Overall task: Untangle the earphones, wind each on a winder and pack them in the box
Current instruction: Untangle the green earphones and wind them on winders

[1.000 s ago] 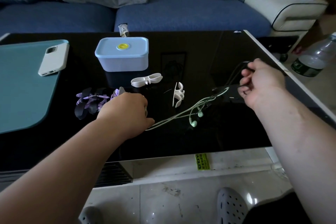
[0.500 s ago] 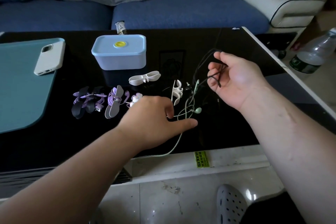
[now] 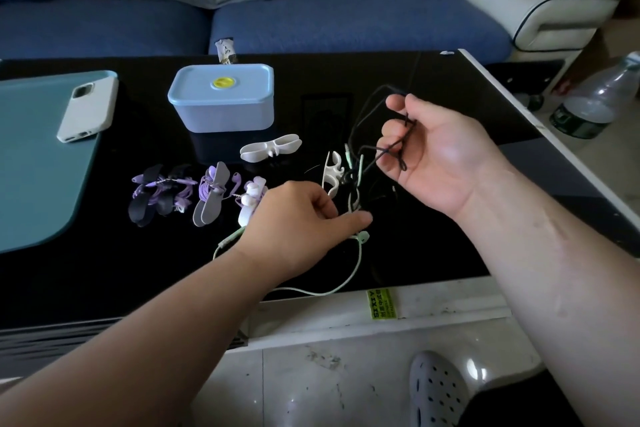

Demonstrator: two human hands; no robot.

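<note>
R hand (image 3: pixel 440 156) palm up, fingers curled round loops of black earphone cord (image 3: pixel 367 104), held above table (image 3: pixel 433 253). L hand (image 3: pixel 298 218) pinches mint-green earphone cord (image 3: pixel 353 274) at the tangle on the glass. Count: 2 bare, flat white winder (image 3: pixel 270 148) + tilted white winder (image 3: pixel 332 173); 3 wound sets (image 3: pixel 212 194) to the L; 1 blue box (image 3: pixel 223 100), lid on, behind. Yellow sticker (image 3: pixel 381 303) on table edge reads approx. "SIXIY", rest too small.

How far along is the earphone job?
Done: three wound sets, two purple and one white. In hand: right hand grips the black earphones, left hand seems to pinch the green earphones; the two are tangled. Left: two winders empty, box lidded, nothing visibly packed.
</note>
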